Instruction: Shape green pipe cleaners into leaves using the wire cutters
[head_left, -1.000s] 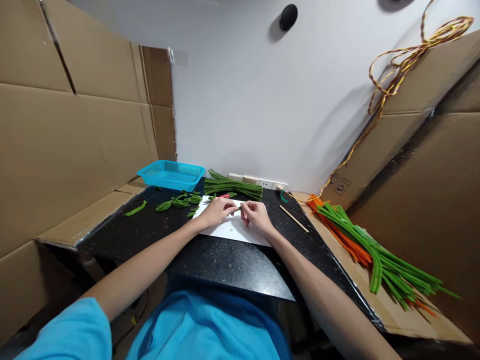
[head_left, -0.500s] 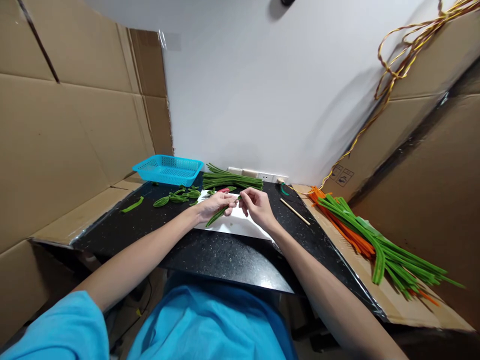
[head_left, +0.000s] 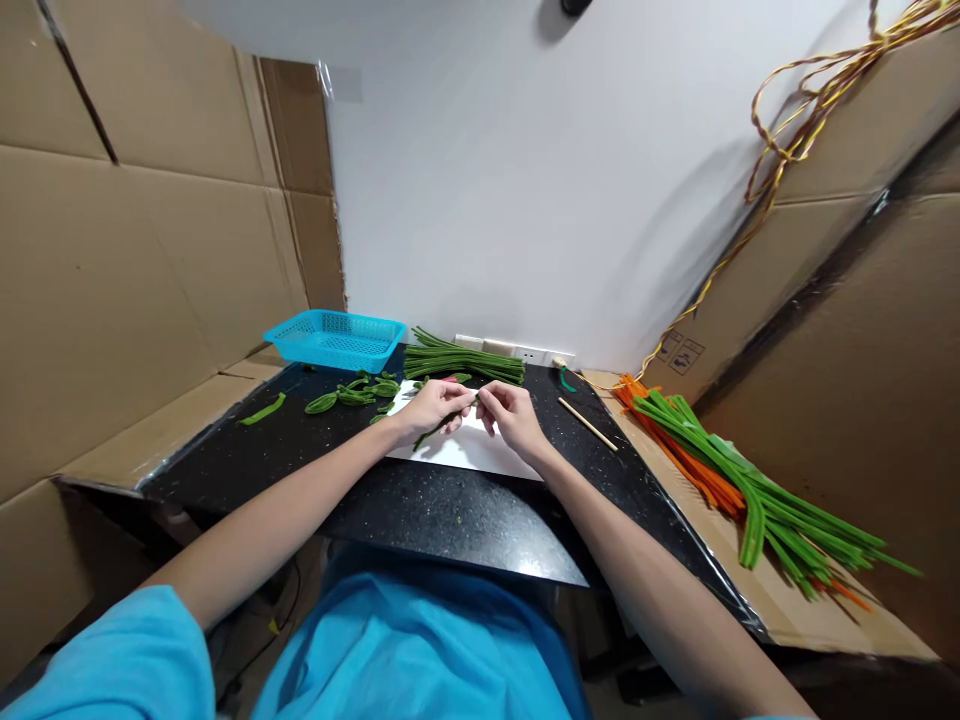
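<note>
Over a white sheet point(head_left: 480, 455), my left hand point(head_left: 431, 410) pinches a dark green pipe cleaner point(head_left: 425, 438), whose loose end slants down to the left below the palm. Close beside it, my right hand point(head_left: 511, 415) has thumb and forefinger pinched on the upper end of the same pipe cleaner. The fingertips of both hands almost meet and hide most of the part between them. Left of the sheet lie several looped green leaf shapes point(head_left: 352, 393). Something red point(head_left: 451, 379) shows just behind my left hand, mostly covered.
A blue basket point(head_left: 337, 345) stands at the back left, beside a bundle of dark green pipe cleaners point(head_left: 465, 360). A light green strip point(head_left: 262, 410) lies at left, a thin wooden stick point(head_left: 587, 424) at right. Bright green strips point(head_left: 757, 490) and orange ones point(head_left: 690, 460) rest on cardboard.
My left hand has turned over so its back faces up more, and the pipe cleaner's loose end is more hidden beneath it. My right hand stays almost in place.
</note>
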